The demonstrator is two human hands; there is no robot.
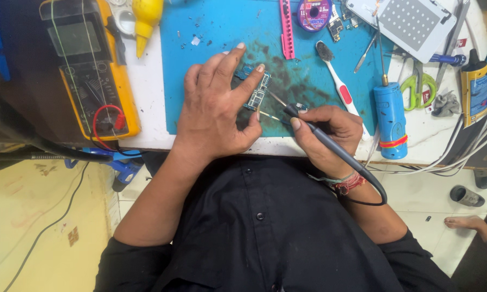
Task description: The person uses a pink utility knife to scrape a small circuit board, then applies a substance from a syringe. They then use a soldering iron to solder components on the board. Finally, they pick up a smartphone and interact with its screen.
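- the left hand (pixel 213 111) covers a good chunk of the small circuit board (pixel 258 89), so its left part can't be seen
- soldering iron (pixel 308 127) tip is too thin to tell if it's actually touching the board
- grey perforated tray (pixel 411 21) gets chopped by the top edge
- multimeter (pixel 89 65) screen is glared out, unreadable
- bare foot (pixel 468 223) at the right, rest hidden

Left hand (pixel 216 108) pins a small circuit board (pixel 257 92) flat on the blue mat (pixel 211 32), near the table's front edge. Right hand (pixel 327 135) grips a soldering iron (pixel 313 130), tip right at the board. White toothbrush (pixel 338 81) lies just beside it, yellow multimeter (pixel 89 65) sits at the left edge.
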